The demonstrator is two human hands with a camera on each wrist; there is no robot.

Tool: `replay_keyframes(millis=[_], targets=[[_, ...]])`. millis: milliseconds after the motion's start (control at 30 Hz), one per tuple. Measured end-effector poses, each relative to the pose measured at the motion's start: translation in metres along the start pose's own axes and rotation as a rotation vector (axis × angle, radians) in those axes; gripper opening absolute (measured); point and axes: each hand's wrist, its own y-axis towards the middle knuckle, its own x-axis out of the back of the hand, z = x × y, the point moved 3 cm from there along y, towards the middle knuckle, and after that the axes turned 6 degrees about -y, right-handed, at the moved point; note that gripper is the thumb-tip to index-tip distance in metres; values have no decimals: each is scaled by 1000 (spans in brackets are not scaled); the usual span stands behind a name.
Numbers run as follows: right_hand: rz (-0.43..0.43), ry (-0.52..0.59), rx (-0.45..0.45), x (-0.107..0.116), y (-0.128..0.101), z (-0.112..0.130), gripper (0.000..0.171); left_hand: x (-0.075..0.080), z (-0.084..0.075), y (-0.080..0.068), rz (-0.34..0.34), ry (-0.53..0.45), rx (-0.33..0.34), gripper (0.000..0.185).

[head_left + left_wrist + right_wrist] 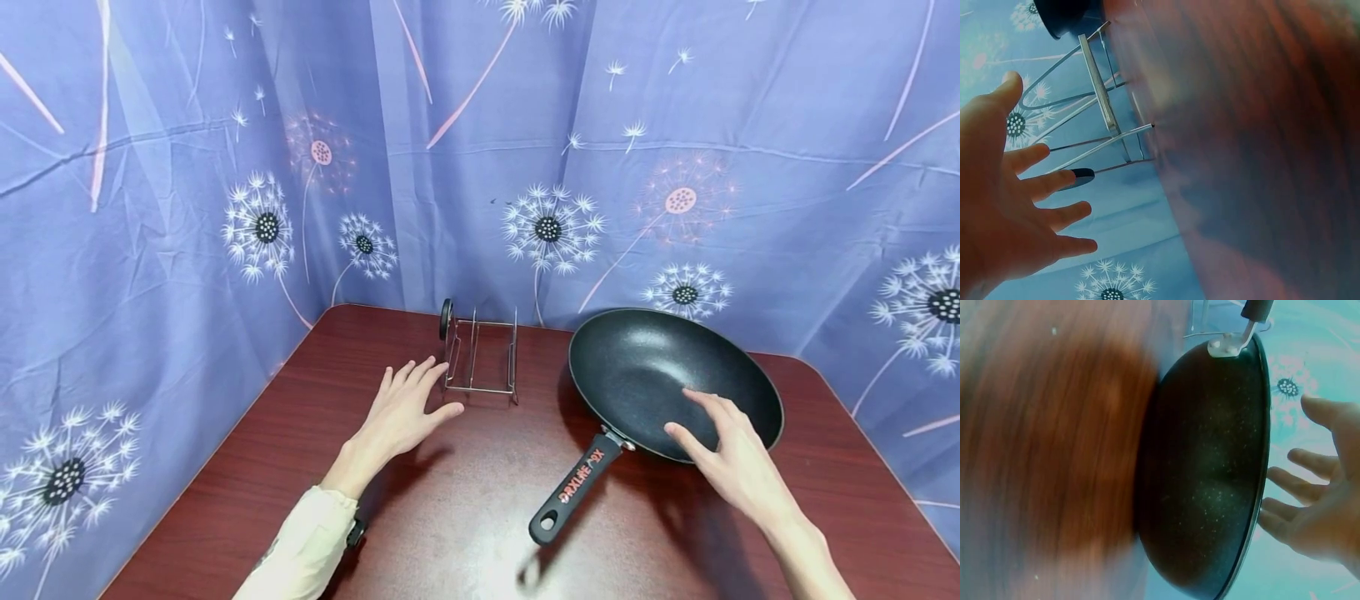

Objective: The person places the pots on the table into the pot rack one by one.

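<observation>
A black frying pan [660, 367] sits on the dark red table [465, 508], its handle [573, 487] pointing toward me. My right hand [723, 442] hovers over the pan's near rim with its fingers spread, holding nothing; in the right wrist view the pan [1210, 487] fills the middle and the hand [1313, 506] floats beside its rim. A small wire rack [482, 358] stands at the back of the table. My left hand [405, 408] is open just left of the rack, not touching it. The left wrist view shows the rack [1094, 119] beyond the spread fingers [1047, 184].
A purple dandelion-print curtain [480, 150] closes off the back and both sides of the table. A small black round knob [446, 319] sits at the rack's far left corner. The table's left edge [217, 450] runs diagonally close to my left forearm.
</observation>
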Motion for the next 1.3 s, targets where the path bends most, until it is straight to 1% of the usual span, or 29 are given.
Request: replay_keyframes(millis=[100,333,467,567,700,800,933,1167,1300], targets=[[-36,13,9,0,-3,4,53,-1,-1,-2,-5,-19,-11,73],[-109,17,-4,2,-8,13,39,-2,-3,-4,-49,-48,-39,63],[-138,36,-16,2,-11,16,34,-2,-6,-6,-55,-70,-48,60],[-102,90,-37,2,-13,19,36,-3,-9,-7,-53,-85,-38,57],[-20,171,-74,-2,-17,21,41,-5,-11,-10,-62,-104,6,55],[16,214,-101,-4,-19,23,44,-7,-13,-12,-71,-121,26,53],[52,269,-132,-6,-21,26,45,-9,-18,-14,-51,-174,34,52],[105,343,-140,-13,-24,31,35,-14,-22,-17,3,-261,61,49],[133,384,-147,-15,-26,34,36,-18,-24,-18,36,-314,51,50]])
